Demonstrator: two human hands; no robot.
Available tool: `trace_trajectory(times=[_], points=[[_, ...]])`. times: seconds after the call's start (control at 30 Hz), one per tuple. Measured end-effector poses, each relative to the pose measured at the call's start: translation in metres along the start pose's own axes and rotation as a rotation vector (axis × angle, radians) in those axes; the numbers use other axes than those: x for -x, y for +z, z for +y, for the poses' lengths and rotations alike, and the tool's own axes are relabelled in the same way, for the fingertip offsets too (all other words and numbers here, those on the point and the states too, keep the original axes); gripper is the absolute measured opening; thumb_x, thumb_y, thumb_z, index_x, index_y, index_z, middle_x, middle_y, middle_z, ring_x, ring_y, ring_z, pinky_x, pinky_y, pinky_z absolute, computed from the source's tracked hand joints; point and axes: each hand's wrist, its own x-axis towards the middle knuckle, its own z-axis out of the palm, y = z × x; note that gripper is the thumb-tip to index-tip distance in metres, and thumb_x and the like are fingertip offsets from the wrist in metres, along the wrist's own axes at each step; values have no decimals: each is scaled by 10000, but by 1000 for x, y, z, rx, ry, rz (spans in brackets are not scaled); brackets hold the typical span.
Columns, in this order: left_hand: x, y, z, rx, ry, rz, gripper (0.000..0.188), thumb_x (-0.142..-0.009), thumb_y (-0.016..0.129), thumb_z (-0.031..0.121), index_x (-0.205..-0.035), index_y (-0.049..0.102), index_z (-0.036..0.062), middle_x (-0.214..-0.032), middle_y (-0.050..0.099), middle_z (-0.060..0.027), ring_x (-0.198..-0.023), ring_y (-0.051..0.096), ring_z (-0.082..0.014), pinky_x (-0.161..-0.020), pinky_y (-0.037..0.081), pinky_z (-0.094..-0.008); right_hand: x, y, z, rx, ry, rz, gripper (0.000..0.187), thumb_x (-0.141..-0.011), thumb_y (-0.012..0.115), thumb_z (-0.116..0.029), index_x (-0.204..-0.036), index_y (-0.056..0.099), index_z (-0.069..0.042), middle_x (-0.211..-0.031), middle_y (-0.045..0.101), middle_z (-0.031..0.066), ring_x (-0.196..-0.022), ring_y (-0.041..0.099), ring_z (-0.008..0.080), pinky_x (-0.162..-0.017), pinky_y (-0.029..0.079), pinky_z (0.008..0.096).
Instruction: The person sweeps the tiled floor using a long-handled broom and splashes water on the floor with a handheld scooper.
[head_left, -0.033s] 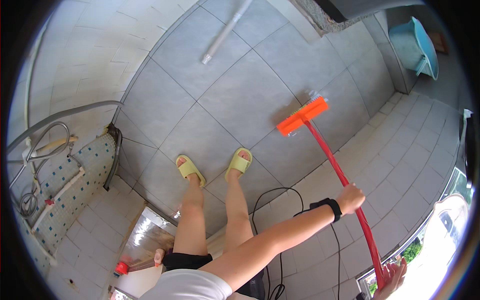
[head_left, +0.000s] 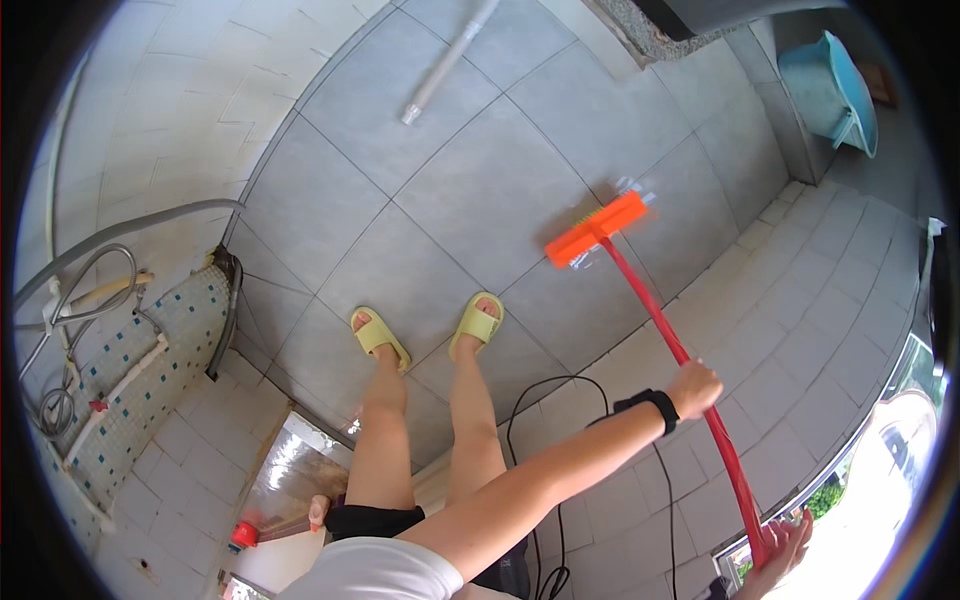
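Observation:
A floor brush with a long red handle (head_left: 655, 310) slants across the right side, its orange head (head_left: 598, 230) down on the grey tiles. Pale bristles show along the head's far edge, and whitish streaks, perhaps suds, lie around it; the head is slightly blurred. My left hand (head_left: 695, 388), below a black wristband, is wrapped round the handle partway up. Close to the handle's upper end, my right hand (head_left: 782, 555) grips it with the fingertips somewhat raised. The lower picture edge cuts off most of my right arm.
Yellow-green slippers (head_left: 478, 322) are on my feet. A pale tube (head_left: 448, 68) lies on the far floor. Black cable (head_left: 512, 410) loops beside my right leg. At far right stands a light-blue bucket (head_left: 820, 92); hoses (head_left: 130, 228) and pipes run along the left wall.
The brush head has shifted slightly left along the tiles. Both hands have moved a little left with the handle, keeping their grip.

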Motion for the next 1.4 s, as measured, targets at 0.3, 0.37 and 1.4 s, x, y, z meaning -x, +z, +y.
trace_trajectory(times=[0.3, 0.37, 1.4], points=[[113, -68, -150, -209, -226, 292, 97, -496, 588, 139, -467, 539, 61, -493, 502, -123, -546, 514, -280, -604, 378, -366, 44, 148, 35, -327, 51, -255, 237, -833, 488, -197, -1003, 502, -32, -491, 337, -36, -373, 289, 29, -331, 223, 168], [157, -93, -190, -290, -306, 334, 91, -504, 584, 142, -479, 541, 65, -493, 502, -114, -557, 513, -277, -623, 372, -362, 73, 189, 37, -451, 183, -346, 230, -837, 480, -191, -1001, 501, -32, -493, 311, -38, -375, 280, 30, -329, 216, 170], [318, -175, -77, -227, -330, 402, 81, -593, 511, 70, -519, 528, 42, -532, 519, -141, -538, 528, -294, -548, 401, -392, 204, 106, -97, -374, 154, -545, 265, -853, 444, -202, -1017, 483, 3, -508, 254, -42, -366, 234, 29, -311, 185, 171]])
